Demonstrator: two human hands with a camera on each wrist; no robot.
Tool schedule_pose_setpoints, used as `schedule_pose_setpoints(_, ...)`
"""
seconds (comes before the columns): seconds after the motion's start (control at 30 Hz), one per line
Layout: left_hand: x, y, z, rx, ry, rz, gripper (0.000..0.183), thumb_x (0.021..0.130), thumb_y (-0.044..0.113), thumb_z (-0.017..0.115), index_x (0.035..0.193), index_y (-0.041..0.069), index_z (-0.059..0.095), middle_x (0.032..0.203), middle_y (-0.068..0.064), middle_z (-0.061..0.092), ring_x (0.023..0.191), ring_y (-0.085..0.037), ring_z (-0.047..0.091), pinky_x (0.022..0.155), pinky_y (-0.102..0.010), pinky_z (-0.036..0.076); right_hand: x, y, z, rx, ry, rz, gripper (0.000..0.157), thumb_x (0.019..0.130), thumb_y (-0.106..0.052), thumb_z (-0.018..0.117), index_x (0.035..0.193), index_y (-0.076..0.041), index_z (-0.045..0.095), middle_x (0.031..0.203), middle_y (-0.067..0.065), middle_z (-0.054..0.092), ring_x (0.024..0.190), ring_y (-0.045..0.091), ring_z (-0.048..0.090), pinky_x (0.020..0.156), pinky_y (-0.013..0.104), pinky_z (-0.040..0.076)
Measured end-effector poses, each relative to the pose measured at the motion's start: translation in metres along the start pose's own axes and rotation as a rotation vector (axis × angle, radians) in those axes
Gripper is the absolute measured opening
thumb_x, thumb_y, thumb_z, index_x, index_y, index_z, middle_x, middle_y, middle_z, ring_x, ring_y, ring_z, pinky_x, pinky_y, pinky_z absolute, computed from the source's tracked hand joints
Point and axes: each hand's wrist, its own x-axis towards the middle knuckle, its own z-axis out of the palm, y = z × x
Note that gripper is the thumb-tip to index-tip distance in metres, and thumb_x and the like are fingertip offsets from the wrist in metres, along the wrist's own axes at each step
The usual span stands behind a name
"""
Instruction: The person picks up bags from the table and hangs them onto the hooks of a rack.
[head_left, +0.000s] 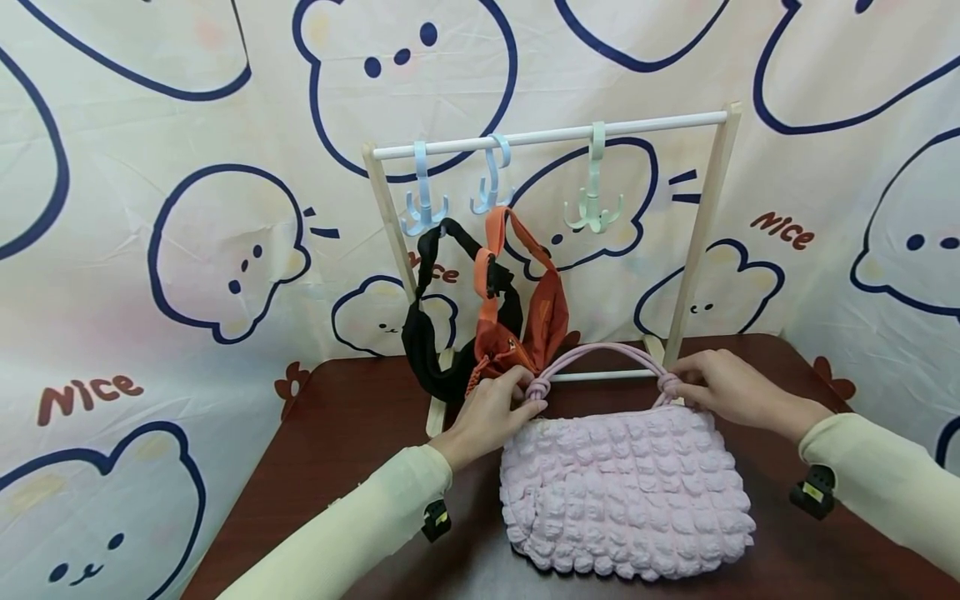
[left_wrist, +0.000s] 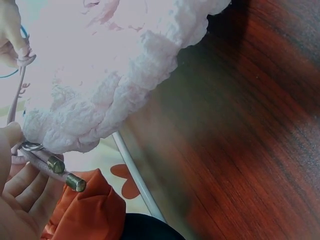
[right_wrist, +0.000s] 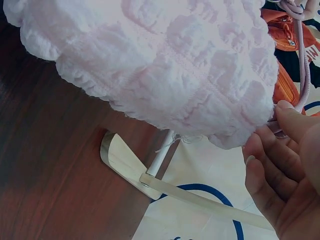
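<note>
A pale pink puffy handbag [head_left: 626,492] stands on the dark wooden table, its cord handle [head_left: 600,350] arched up between two knots. At the left knot, my left hand [head_left: 491,412] pinches the cord between thumb and fingers. My right hand [head_left: 723,387] pinches the handle by the right knot. In the left wrist view, metal-tipped cord ends [left_wrist: 67,175] poke out beside the left hand [left_wrist: 25,195]. The right wrist view has the right hand's thumb and fingers [right_wrist: 265,165] closed on the cord at the bag's upper corner.
Behind the bag stands a small rack with a white rail [head_left: 547,136]. Two blue hooks [head_left: 423,200] and a green hook [head_left: 595,200] hang from it. An orange bag [head_left: 547,317] and a black bag [head_left: 423,342] hang at the left. A bear-print cloth [head_left: 225,250] lies behind.
</note>
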Motion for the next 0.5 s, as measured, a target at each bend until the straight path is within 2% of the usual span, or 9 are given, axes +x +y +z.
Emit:
schedule_pose_setpoints(0.27,0.0013,0.0013,0.0005,-0.003,0.009,0.001,0.028,0.095,0.036,0.071,0.117,0.020,0.063,0.091,0.001,0.075,0.067,-0.004,0.061,0.060,-0.023,0.047,0.0009,0.0011,0.0006,-0.001,0.001,0.023,0.025,0.095,-0.018,0.070,0.114,-0.002,0.073,0.075,-0.006,0.066,0.064,0.007,0.056,0.057,0.023,0.045)
schedule_pose_setpoints(0.5,0.0036,0.0026,0.0002,0.002,0.025,-0.006,0.029,0.094,0.037,0.072,0.116,0.020,0.062,0.090,0.002,0.074,0.063,-0.003,0.058,0.059,-0.023,0.047,0.0015,0.0013,-0.0002,-0.013,0.014,0.001,0.027,0.095,-0.020,0.071,0.114,-0.002,0.074,0.077,-0.008,0.067,0.065,0.002,0.054,0.058,0.022,0.045)
